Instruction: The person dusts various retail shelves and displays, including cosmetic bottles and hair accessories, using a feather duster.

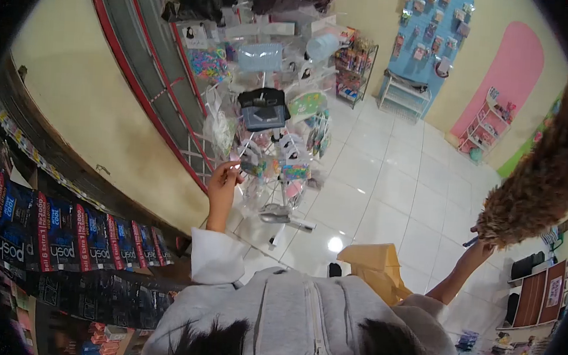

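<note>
My right hand [480, 249] is closed around the handle of a brown feather duster [534, 186], held out to the right with its feathers upward. On the other side, my left hand [224, 181] reaches to a display rack hung with plastic packets. Its fingers are pinched at a small pale thing by the rack's edge, too small to name. Close by hang a multicoloured packet [295, 172] and a white bundle in clear plastic [221, 127]. Higher on the rack are a dark grey pouch [263, 111] and a light blue basket [260, 57].
Strips of black sachets [56, 238] hang along the left. A red-framed shutter [141, 71] stands behind the rack. White floor tiles [388, 177] lead to a wire shelf [355, 71], a white rack [404, 97] and a pink wall panel [512, 68]. Something yellow [373, 264] is near my waist.
</note>
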Demonstrator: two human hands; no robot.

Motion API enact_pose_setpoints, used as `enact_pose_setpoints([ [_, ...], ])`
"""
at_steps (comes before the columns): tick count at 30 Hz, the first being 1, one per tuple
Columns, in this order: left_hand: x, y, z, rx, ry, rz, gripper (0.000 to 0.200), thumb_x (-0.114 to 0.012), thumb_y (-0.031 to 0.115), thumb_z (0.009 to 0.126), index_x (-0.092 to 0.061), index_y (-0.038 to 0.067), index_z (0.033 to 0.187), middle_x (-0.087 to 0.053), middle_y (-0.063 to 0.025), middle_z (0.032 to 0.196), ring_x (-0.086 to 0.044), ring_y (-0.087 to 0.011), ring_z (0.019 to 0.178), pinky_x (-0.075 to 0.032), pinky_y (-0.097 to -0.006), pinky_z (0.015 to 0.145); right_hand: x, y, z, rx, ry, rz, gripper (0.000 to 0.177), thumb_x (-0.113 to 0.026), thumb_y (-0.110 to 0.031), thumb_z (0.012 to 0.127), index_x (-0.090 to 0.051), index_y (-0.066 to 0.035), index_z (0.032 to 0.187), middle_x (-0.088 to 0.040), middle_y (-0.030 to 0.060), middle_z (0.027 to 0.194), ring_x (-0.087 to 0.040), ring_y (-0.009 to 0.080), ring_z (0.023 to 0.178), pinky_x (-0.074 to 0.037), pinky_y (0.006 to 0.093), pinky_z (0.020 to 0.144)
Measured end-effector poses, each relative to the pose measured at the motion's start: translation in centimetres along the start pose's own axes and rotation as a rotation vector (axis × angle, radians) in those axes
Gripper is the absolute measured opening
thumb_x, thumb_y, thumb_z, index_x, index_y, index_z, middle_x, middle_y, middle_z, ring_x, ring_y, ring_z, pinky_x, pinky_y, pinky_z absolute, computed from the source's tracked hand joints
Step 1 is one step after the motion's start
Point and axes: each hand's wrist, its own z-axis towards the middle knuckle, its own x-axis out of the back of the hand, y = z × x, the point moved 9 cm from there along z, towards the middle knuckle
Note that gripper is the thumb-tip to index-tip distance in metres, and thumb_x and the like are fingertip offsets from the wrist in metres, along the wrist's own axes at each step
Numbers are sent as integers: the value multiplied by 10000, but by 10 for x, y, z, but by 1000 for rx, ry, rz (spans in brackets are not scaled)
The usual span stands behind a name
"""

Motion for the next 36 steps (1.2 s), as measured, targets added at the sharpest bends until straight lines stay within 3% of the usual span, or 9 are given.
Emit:
enact_pose_setpoints([
  [3,-8,10,0,-23,27,6,174,-522,108,959,-628,30,1074,-597,-3,741,-554,-74,694,-455,-217,650,11,57,14,35,28,-137,165,-523,-124,897,-563,25,957,-503,39,737,-432,147,664,-381,288,592],
  [7,-26,23,4,-18,12,0,174,-526,120,958,-632,31,1063,-604,-9,743,-564,-79,692,-452,-215,653,-35,63,29,428,-336,-537,174,-537,-72,871,-562,43,998,-533,55,750,-506,153,636,-470,309,591],
  [12,-51,63,18,-186,77,66,166,-522,107,954,-630,15,1039,-604,-26,749,-563,-87,690,-447,-226,635,-72,123,63,129,-509,34,242,-541,-72,920,-537,47,1131,-595,123,1014,-633,206,793,-564,377,771],
  [18,-82,127,8,-540,717,29,165,-486,89,957,-593,-14,1027,-559,-24,720,-515,-91,639,-423,-238,596,-97,165,146,94,-340,118,262,-526,-92,926,-509,46,1148,-585,110,1018,-604,183,832,-534,331,773],
  [21,-118,142,0,-698,888,54,157,-467,78,958,-575,-4,1037,-536,-18,704,-487,-90,615,-407,-235,594,-99,190,190,86,-220,140,299,-541,-71,903,-496,44,1175,-581,112,1048,-593,187,876,-515,333,804],
  [25,-173,124,15,-713,854,188,162,-479,120,969,-588,14,1026,-550,-20,726,-496,-86,665,-412,-226,649,-105,220,248,97,-123,146,360,-560,-42,872,-478,41,1213,-575,115,1088,-578,192,934,-489,335,845],
  [29,-206,75,28,-543,688,249,130,-502,71,950,-595,-8,994,-587,-40,848,-540,-90,747,-430,-219,687,-143,242,286,118,-150,171,428,-580,-13,842,-460,38,1250,-569,118,1128,-563,197,993,-463,337,886],
  [33,-235,84,20,-512,566,723,110,-544,46,906,-643,8,936,-598,-65,906,-565,-139,849,-443,-244,708,-215,253,284,152,-343,196,501,-599,15,812,-442,35,1287,-563,121,1168,-548,202,1052,-437,339,927],
  [36,-231,98,12,-494,654,709,119,-543,30,888,-654,16,929,-583,-80,997,-559,-166,902,-444,-260,724,-266,262,274,141,-573,183,558,-614,36,789,-428,32,1315,-559,123,1198,-537,206,1096,-417,340,958],
])
